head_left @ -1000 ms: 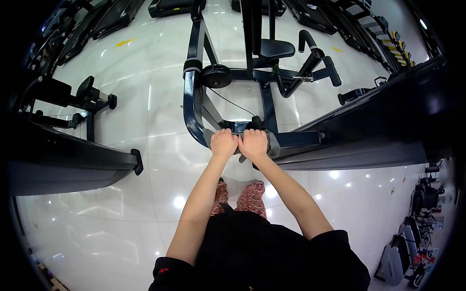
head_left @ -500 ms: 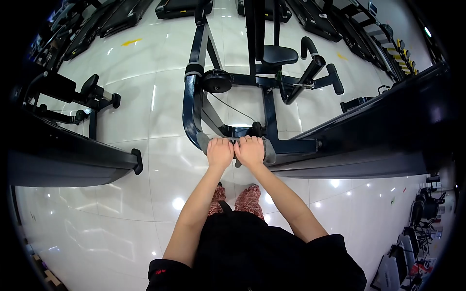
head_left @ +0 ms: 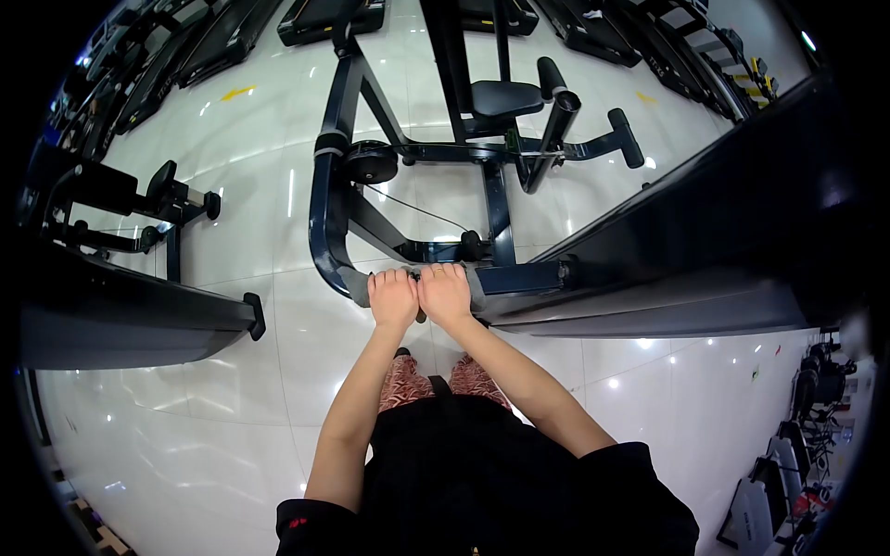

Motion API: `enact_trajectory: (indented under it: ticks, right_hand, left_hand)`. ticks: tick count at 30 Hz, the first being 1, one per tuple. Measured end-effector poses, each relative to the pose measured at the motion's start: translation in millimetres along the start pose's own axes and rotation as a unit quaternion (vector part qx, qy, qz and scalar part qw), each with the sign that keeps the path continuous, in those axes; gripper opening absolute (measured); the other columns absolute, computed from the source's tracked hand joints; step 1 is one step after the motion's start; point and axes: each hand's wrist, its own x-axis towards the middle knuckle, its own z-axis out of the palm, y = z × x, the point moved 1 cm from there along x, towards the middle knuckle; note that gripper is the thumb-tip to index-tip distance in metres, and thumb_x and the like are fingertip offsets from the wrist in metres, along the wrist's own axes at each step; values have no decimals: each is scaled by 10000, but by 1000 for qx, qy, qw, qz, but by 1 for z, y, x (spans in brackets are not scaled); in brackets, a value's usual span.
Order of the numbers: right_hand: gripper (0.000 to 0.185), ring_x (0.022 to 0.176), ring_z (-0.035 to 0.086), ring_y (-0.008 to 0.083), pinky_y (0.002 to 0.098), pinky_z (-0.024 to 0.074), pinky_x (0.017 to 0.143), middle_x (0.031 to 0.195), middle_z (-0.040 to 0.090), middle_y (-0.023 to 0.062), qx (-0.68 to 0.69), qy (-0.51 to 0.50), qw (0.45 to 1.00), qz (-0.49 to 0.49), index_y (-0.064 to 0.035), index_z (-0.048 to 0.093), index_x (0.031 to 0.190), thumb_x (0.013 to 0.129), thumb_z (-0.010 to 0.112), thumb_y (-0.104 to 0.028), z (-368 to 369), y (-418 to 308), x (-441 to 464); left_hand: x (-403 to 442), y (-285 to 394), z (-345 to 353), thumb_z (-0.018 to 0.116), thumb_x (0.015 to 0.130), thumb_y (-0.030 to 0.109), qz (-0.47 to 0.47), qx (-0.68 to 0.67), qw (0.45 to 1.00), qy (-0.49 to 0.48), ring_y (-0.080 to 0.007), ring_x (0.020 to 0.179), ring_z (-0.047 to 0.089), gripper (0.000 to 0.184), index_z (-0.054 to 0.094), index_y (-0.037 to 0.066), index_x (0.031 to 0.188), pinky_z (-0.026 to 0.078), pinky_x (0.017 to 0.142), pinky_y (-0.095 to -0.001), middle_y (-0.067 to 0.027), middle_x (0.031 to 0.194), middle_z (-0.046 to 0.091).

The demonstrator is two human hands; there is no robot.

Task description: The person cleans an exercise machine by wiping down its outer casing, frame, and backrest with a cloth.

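Note:
Side by side, my left hand (head_left: pixel 394 295) and my right hand (head_left: pixel 445 292) press a grey cloth (head_left: pixel 353 284) against the lower bar of a dark blue machine frame (head_left: pixel 324 208). The fingers of both hands are bent over the cloth on the bar, and the thumbs nearly touch. Cloth shows at the outer side of each hand; the part under the palms is hidden. The bare bar (head_left: pixel 524 278) continues to the right of my right hand. A black pulley wheel (head_left: pixel 372 162) sits on the frame above.
Behind the frame stand a padded seat (head_left: pixel 505 97) and a padded lever (head_left: pixel 559 120). Large dark machine panels flank me at left (head_left: pixel 130 320) and right (head_left: pixel 695 250). Treadmills (head_left: pixel 334 20) line the far side of the glossy tiled floor (head_left: pixel 222 417).
Both hands, still together on the cloth, have shifted left in view. The machine frame has also moved left in view, and the right panel looms larger.

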Motion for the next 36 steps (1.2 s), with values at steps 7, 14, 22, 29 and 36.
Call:
enact_trajectory:
  ticks: [7,14,22,29,36]
  right_hand:
    - [138,766,535,248,375,383,770,735,575,85,-45,23,998,22,-67,563,711,753,527,-194,-53,75,-17]
    - [107,805,535,270,371,393,803,787,581,108,-57,32,996,64,-49,544,736,757,517,-150,-78,119,-29]
    - [106,820,524,265,374,389,809,777,576,96,-48,51,996,62,-52,547,739,757,527,-154,-84,113,-29]
    - [116,819,518,261,380,384,795,787,575,92,-64,51,992,92,-59,549,716,748,533,-169,-80,108,-27]
    - [168,779,512,253,373,380,772,767,569,93,-104,59,987,110,-62,540,697,722,568,-226,-79,101,-21]
  left_hand:
    - [21,86,11,486,822,237,79,-53,995,-28,-269,810,548,197,576,63,802,386,818,-415,-99,800,595]
    - [39,151,20,443,847,223,113,-69,989,-67,-254,699,582,211,554,83,735,421,658,-391,-83,714,606]
    - [36,147,14,454,845,215,93,-97,990,-36,-264,660,585,224,553,73,704,420,630,-399,-90,678,607]
    - [35,137,11,465,839,221,87,-131,987,-24,-262,677,587,218,580,67,735,421,650,-398,-87,688,612]
    - [37,119,13,470,833,234,97,-141,984,-49,-273,659,589,227,585,63,738,427,657,-404,-96,690,615]
